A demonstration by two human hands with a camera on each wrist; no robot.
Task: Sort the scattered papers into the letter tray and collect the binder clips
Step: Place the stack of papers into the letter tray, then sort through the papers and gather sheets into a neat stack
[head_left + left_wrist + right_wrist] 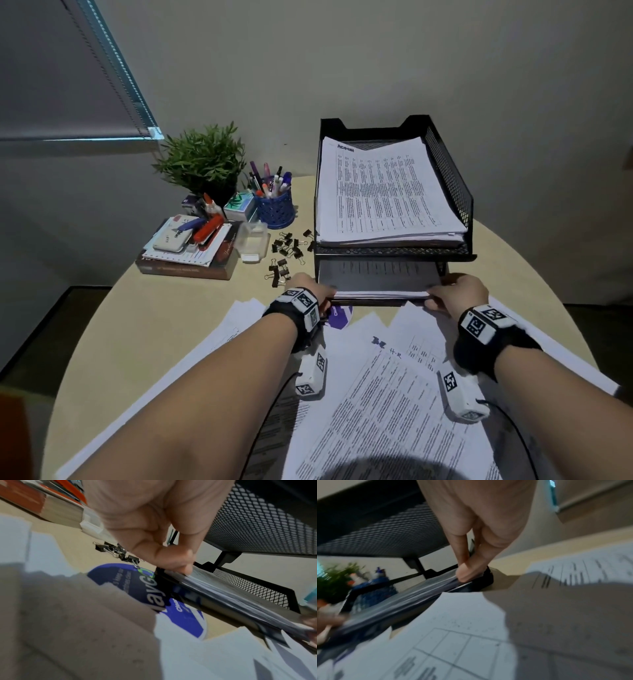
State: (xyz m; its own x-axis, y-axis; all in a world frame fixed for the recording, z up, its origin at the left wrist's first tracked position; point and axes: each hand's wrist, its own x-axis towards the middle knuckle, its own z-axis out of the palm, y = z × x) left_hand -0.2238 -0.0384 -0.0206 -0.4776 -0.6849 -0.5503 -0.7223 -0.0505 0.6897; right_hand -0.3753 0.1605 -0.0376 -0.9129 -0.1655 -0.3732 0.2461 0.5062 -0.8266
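Note:
A black mesh two-tier letter tray [449, 178] stands at the back of the round table. Its upper tier holds a printed paper stack [383, 192]. A second paper stack [380, 294] lies in the lower tier, its front edge level with the tray's lip. My left hand [318, 291] pinches that stack's front left corner [231, 596], thumb [173, 557] on top. My right hand [459, 291] pinches the front right corner, thumb [471, 569] against the sheets [412, 595]. Several black binder clips [287, 246] lie scattered left of the tray. Loose printed papers [376, 394] fan out under my forearms.
A clear plastic box [251, 240] sits beside the clips. Left of it are a book pile with a red stapler [191, 246], a blue pen cup [275, 205] and a potted plant [202, 161]. A purple round card [137, 588] lies half under the papers.

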